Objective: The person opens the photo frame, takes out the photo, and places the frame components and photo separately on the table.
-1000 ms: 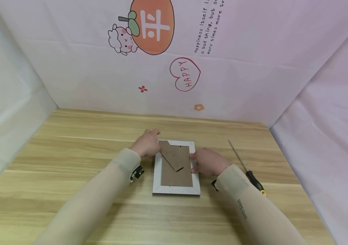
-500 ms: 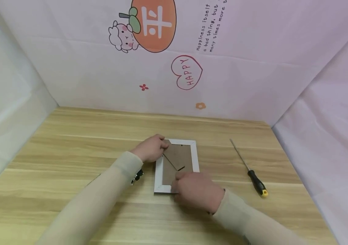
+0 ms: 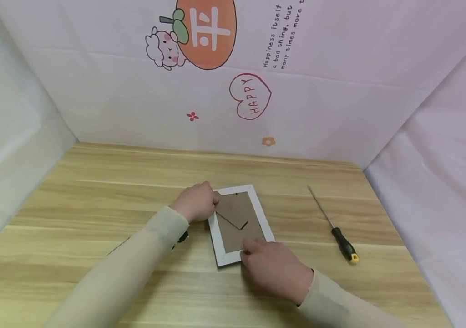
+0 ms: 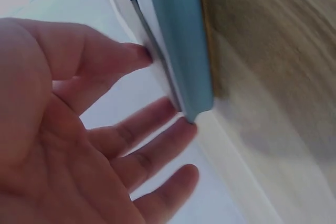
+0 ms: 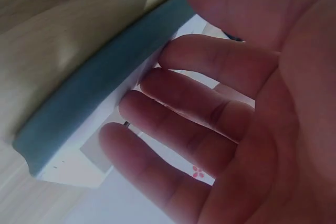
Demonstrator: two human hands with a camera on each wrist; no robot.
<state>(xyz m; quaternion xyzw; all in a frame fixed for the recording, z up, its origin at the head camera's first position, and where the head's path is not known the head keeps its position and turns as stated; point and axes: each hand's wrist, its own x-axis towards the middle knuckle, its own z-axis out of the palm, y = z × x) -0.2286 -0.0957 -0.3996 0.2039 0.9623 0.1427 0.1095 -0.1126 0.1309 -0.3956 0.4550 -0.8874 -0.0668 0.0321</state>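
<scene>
A picture frame with a white border (image 3: 262, 214) lies face down and tilted on the table, its brown backing (image 3: 233, 239) and folded stand flap (image 3: 233, 212) showing. My left hand (image 3: 195, 202) holds the frame's upper left corner; the left wrist view shows the thumb and fingertips of this hand (image 4: 105, 108) at the teal side edge (image 4: 184, 40). At the lower edge, my right hand (image 3: 276, 269) grips the border. In the right wrist view, the fingers of the right hand (image 5: 210, 98) lie over the back, with the thumb at the teal side (image 5: 105, 72).
A screwdriver (image 3: 344, 245) with a black and yellow handle lies to the right of the frame on the wooden table (image 3: 134, 168). White printed cloth (image 3: 134, 109) hangs behind the table and at both sides.
The frame has turned counterclockwise, its top going left and its lower end right. My right hand has moved from the frame's right side down to its lower edge; my left remains at the upper left.
</scene>
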